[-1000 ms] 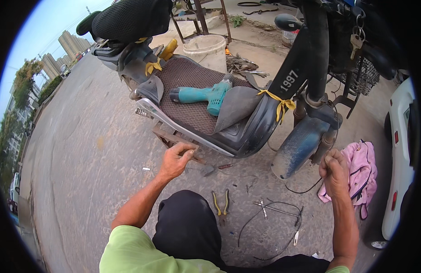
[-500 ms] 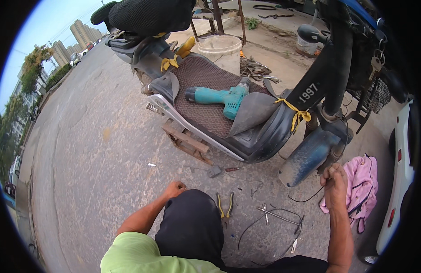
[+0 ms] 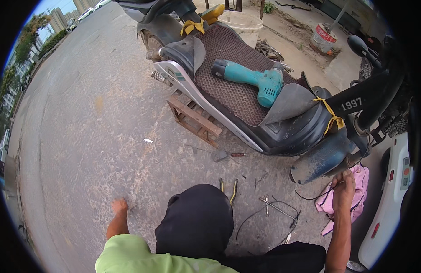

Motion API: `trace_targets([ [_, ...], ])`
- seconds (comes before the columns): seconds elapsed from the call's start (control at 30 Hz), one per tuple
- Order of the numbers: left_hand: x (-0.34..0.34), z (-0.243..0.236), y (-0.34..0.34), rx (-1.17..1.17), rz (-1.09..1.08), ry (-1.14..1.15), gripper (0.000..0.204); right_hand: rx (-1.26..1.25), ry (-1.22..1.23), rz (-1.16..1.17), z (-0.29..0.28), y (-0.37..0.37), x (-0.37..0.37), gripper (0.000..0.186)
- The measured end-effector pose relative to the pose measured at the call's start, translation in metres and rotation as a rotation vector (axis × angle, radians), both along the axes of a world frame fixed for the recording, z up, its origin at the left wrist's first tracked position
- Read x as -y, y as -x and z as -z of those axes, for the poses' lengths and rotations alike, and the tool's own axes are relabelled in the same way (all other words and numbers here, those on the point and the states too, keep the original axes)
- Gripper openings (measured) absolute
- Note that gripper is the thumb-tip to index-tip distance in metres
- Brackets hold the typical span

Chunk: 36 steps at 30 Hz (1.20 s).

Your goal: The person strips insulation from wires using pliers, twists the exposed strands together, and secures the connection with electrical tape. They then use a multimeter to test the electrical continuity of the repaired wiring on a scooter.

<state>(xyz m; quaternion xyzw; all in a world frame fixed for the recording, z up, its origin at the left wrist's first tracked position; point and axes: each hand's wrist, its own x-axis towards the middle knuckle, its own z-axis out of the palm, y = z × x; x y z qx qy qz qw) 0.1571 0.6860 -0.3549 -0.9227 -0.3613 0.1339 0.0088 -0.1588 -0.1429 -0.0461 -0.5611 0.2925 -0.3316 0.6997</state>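
Beside the front fender [image 3: 317, 159] of a scooter, my right hand [image 3: 344, 193] is closed on a thin black cable [image 3: 306, 198], which loops out to the left of my fingers. My left hand [image 3: 120, 205] hangs over the pavement to the left of my knee, away from any tool; its fingers are blurred. Yellow-handled pliers [image 3: 233, 191] lie partly hidden behind my knee. Between my legs and the scooter are crossed metal tools [image 3: 278, 207] with a loose black cable [image 3: 243, 224] around them. A teal power drill [image 3: 253, 81] rests on the scooter's footboard mat [image 3: 219, 44].
A rusty metal stand [image 3: 192, 119] is under the scooter. On the ground lie a screwdriver [image 3: 239, 154] and a small grey block [image 3: 218, 155]. Pink cloth [image 3: 326, 204] sits behind my right hand, near a white vehicle [image 3: 387, 200]. A white bucket [image 3: 244, 26] stands beyond the footboard.
My left hand has swung from beside my knee out to the left and lower. My right hand stays by the fender with the cable. The whole view has shifted.
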Motion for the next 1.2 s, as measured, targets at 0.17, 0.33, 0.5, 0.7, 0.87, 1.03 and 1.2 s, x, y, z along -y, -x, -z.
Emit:
trace_targets([
  [0.17, 0.028, 0.019, 0.047, 0.139, -0.143, -0.093, 0.072, -0.178, -0.028, 0.12, -0.007, -0.011, 0.007, 0.009],
  [0.33, 0.065, 0.04, 0.055, 0.206, -0.153, -0.206, 0.075, -0.267, 0.021, 0.135, -0.015, -0.012, 0.031, 0.015],
  [0.5, 0.053, 0.039, 0.059, 0.237, -0.153, -0.232, 0.075, -0.297, -0.009, 0.155, -0.015, -0.032, 0.036, 0.015],
  [0.7, 0.042, 0.051, 0.053, 0.251, -0.136, -0.305, 0.074, -0.372, 0.017, 0.27, -0.005, -0.047, 0.038, 0.017],
  [0.87, 0.05, 0.045, 0.05, 0.247, -0.115, -0.283, 0.074, -0.389, 0.022, 0.271, -0.021, -0.041, 0.038, 0.021],
  [1.03, 0.05, 0.04, 0.051, 0.245, -0.09, -0.255, 0.074, -0.476, -0.038, 0.243, -0.045, -0.061, 0.024, 0.019],
  [1.2, 0.049, 0.041, 0.052, 0.254, -0.085, -0.237, 0.073, -0.544, -0.049, 0.287, -0.057, -0.097, 0.005, 0.019],
])
